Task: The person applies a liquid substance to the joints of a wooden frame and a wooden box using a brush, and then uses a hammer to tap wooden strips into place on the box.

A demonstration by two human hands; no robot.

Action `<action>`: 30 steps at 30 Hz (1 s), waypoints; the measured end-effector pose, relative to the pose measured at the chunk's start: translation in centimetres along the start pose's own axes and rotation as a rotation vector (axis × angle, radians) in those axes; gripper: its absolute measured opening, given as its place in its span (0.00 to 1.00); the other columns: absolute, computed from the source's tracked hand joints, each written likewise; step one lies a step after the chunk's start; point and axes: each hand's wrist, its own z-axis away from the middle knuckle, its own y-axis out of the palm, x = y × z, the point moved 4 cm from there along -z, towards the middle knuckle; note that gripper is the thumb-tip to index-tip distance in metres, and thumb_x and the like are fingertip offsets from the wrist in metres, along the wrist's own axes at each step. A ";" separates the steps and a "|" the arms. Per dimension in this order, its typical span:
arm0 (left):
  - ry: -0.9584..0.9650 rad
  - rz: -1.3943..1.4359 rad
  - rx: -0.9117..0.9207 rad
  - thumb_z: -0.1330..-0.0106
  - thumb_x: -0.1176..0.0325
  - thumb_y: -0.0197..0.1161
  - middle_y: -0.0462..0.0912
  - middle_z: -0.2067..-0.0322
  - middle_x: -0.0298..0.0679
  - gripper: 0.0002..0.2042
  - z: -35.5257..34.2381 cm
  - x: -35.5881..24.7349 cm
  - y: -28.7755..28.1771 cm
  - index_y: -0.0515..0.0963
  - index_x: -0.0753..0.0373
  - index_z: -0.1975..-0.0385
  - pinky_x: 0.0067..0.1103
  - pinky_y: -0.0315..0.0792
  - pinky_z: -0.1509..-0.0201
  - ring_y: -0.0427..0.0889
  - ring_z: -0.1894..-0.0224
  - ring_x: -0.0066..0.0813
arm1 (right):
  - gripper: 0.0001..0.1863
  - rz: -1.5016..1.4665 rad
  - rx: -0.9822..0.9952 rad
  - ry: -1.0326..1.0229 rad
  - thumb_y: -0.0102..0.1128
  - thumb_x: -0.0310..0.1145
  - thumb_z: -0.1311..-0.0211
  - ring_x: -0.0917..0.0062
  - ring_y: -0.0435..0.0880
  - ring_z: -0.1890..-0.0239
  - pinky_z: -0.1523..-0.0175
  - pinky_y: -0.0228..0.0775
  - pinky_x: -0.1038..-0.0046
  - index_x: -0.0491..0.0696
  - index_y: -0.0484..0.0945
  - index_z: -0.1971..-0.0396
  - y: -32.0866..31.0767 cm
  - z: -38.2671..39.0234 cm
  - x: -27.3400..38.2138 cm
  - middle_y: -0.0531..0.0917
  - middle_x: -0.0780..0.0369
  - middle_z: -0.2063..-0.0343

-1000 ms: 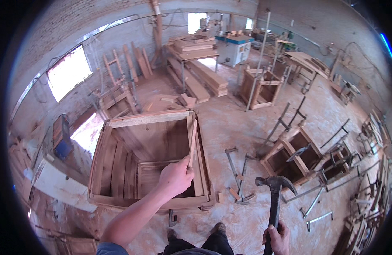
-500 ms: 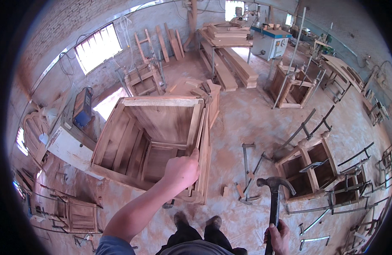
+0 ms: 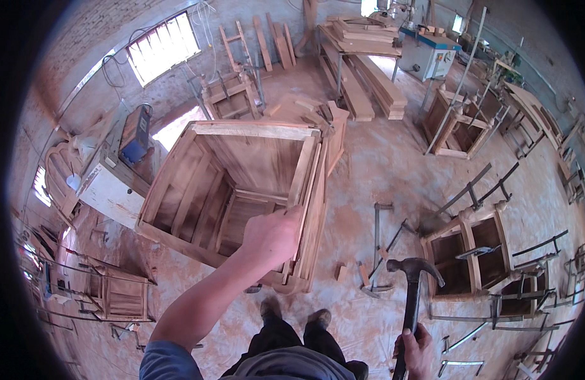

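Note:
A large open wooden cabinet carcass (image 3: 254, 131) stands in front of me, its open side facing up so that its panelled inside shows. My left hand (image 3: 271, 237) is closed at the right-hand rim of the cabinet, with its fingertips hidden behind the edge. My right hand (image 3: 418, 350) is wrapped round the dark handle of a claw hammer (image 3: 411, 301). The hammer is held upright, head at the top, to the right of the cabinet and apart from it.
Metal bar clamps (image 3: 377, 231) and a small wooden block (image 3: 341, 272) lie on the floor right of the cabinet. A clamped wooden frame (image 3: 471, 247) stands further right. Stacked boards (image 3: 368, 88) and a bench machine (image 3: 430, 57) are at the back; a white cabinet (image 3: 112, 193) is at left.
The view has shifted, so the cabinet and the background sit differently in the picture. My left hand stays at the cabinet's rim, and the hammer remains in my right hand.

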 end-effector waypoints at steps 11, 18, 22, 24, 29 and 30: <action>0.389 0.058 -0.086 0.35 0.66 0.57 0.67 0.35 0.49 0.24 -0.8 1.8 1.2 0.69 0.73 0.40 0.33 0.55 0.26 0.57 0.29 0.45 | 0.19 -0.006 0.015 -0.001 0.54 0.47 0.31 0.82 0.73 0.84 0.79 0.68 0.78 0.44 0.73 0.67 0.9 -0.9 0.8 0.74 0.66 0.84; 0.390 0.053 -0.101 0.36 0.66 0.59 0.68 0.37 0.49 0.24 -0.8 1.6 1.3 0.71 0.73 0.42 0.31 0.57 0.27 0.61 0.31 0.43 | 0.18 -0.007 0.015 -0.033 0.55 0.46 0.31 0.82 0.73 0.85 0.80 0.68 0.78 0.42 0.74 0.66 1.4 -1.3 1.0 0.73 0.66 0.85; 0.373 0.043 -0.085 0.34 0.64 0.57 0.67 0.35 0.49 0.24 -0.5 1.5 1.3 0.70 0.72 0.41 0.31 0.57 0.27 0.59 0.29 0.40 | 0.18 0.009 0.016 -0.030 0.55 0.45 0.31 0.81 0.73 0.85 0.80 0.68 0.78 0.43 0.74 0.68 1.9 -1.5 1.1 0.73 0.65 0.85; 0.361 0.037 -0.069 0.33 0.63 0.55 0.65 0.34 0.48 0.24 -0.3 1.5 1.3 0.69 0.72 0.41 0.31 0.56 0.27 0.58 0.29 0.40 | 0.18 -0.004 0.013 -0.021 0.55 0.45 0.31 0.81 0.72 0.85 0.80 0.68 0.78 0.44 0.73 0.69 2.3 -1.5 1.1 0.73 0.66 0.85; 0.343 0.048 -0.098 0.31 0.61 0.53 0.62 0.32 0.49 0.26 -0.1 2.1 0.1 0.65 0.71 0.37 0.31 0.54 0.26 0.56 0.28 0.41 | 0.17 -0.022 0.000 -0.018 0.54 0.45 0.31 0.81 0.71 0.86 0.81 0.67 0.77 0.46 0.72 0.72 3.4 -1.6 0.9 0.72 0.66 0.86; 0.336 0.055 -0.136 0.30 0.61 0.53 0.62 0.32 0.49 0.27 0.0 2.2 -0.4 0.64 0.71 0.37 0.31 0.55 0.26 0.56 0.28 0.42 | 0.17 -0.023 -0.008 -0.012 0.54 0.45 0.30 0.81 0.71 0.87 0.81 0.67 0.77 0.46 0.72 0.72 3.5 -1.6 0.7 0.72 0.66 0.86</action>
